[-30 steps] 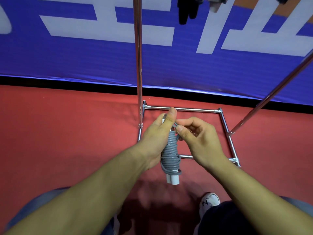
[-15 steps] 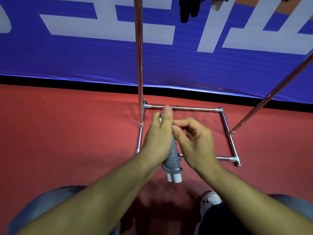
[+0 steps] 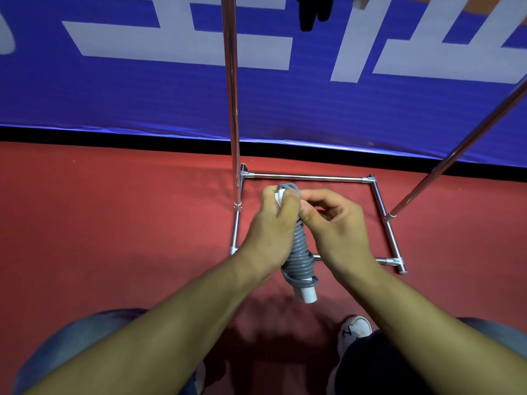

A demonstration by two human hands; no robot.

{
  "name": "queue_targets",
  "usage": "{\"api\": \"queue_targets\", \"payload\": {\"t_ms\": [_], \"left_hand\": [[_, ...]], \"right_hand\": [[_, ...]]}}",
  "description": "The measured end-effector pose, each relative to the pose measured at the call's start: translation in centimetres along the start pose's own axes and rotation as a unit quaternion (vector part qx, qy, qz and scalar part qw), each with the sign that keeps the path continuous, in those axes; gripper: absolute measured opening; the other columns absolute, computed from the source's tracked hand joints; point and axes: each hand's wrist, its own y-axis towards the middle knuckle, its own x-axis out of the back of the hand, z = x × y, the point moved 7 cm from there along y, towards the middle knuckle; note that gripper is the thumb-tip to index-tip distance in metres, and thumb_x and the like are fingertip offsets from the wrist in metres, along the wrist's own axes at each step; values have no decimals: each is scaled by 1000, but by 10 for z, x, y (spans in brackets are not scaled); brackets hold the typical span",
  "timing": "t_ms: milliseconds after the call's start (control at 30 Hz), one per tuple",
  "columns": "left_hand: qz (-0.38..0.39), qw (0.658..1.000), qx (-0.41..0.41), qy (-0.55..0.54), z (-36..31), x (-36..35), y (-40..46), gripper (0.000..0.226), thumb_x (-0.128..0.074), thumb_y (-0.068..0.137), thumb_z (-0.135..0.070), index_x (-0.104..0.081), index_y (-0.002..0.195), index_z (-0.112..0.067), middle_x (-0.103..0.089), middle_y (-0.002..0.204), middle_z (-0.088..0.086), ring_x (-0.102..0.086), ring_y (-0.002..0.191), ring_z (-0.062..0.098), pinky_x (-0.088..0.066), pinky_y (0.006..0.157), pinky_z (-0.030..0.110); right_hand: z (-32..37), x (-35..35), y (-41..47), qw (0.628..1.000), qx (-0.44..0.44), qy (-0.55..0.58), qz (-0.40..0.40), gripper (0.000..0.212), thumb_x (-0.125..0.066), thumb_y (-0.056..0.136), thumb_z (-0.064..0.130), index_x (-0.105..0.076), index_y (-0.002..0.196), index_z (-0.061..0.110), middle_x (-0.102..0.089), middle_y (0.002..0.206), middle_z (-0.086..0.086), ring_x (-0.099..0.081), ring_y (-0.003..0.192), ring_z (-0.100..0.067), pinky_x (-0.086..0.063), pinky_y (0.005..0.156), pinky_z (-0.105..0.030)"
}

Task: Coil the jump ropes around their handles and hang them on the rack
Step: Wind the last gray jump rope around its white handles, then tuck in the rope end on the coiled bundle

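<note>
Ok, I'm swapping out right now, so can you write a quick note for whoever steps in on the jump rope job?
Left hand: grips the upper part of the jump rope bundle, held over the rack base.
Right hand: pinches at the rope near the top of the bundle.
Done: grey cord is coiled round the white handles; a small loop sticks out on top.
Left: secure the end, hang it on the rack. Dark items already hang at the top edge; unclear what they are.
</note>
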Motion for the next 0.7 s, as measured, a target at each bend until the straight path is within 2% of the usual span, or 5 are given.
{"api": "queue_targets", "payload": {"t_ms": [133, 267, 400, 500, 700], "left_hand": [[6, 1000, -17, 22, 0, -1, 3, 31, -46, 77, -51, -49, 94, -25, -60, 75, -4, -58, 67, 18, -54, 75, 52], [-50, 989, -84, 107, -6, 11, 9, 15, -55, 79, -34, -46, 91, -34, -56, 70, -8, -55, 61, 19, -52, 65, 42], [-55, 958, -190, 209, -22, 12, 6, 35, -59, 82, -20, -46, 111, -35, -56, 91, -12, -53, 72, 13, -46, 69, 31], [-31, 944, -221, 245, -22, 3, -1, 40, -59, 88, -15, -45, 121, -33, -55, 115, -9, -54, 93, 11, -46, 81, 33], [-44, 910, -273, 309, -33, 1, -12, 46, -52, 85, -13, -45, 123, -37, -53, 122, -7, -57, 97, 16, -48, 74, 36]], "right_hand": [[-13, 0, 2, 996, -49, 66, 34, 20, -69, 85, 1, -78, 91, 18, -67, 100, -7, -63, 88, -17, -49, 78, -29], [-17, -1, 6, 992, -101, 15, 72, 24, -57, 89, 4, -74, 102, 16, -64, 108, -2, -57, 81, -10, -47, 68, -19], [-6, 13, 9, 996, -75, -35, -17, 15, -58, 83, 37, -58, 82, 22, -55, 70, 13, -52, 66, -9, -49, 66, -28], [4, 10, 9, 990, -14, -142, -2, 27, -66, 77, 47, -58, 72, 22, -54, 72, 3, -49, 64, -16, -42, 63, -26], [10, -2, 9, 979, -41, -197, 44, 18, -68, 88, 22, -60, 73, 22, -50, 63, 9, -41, 51, -2, -35, 52, -16]]}}
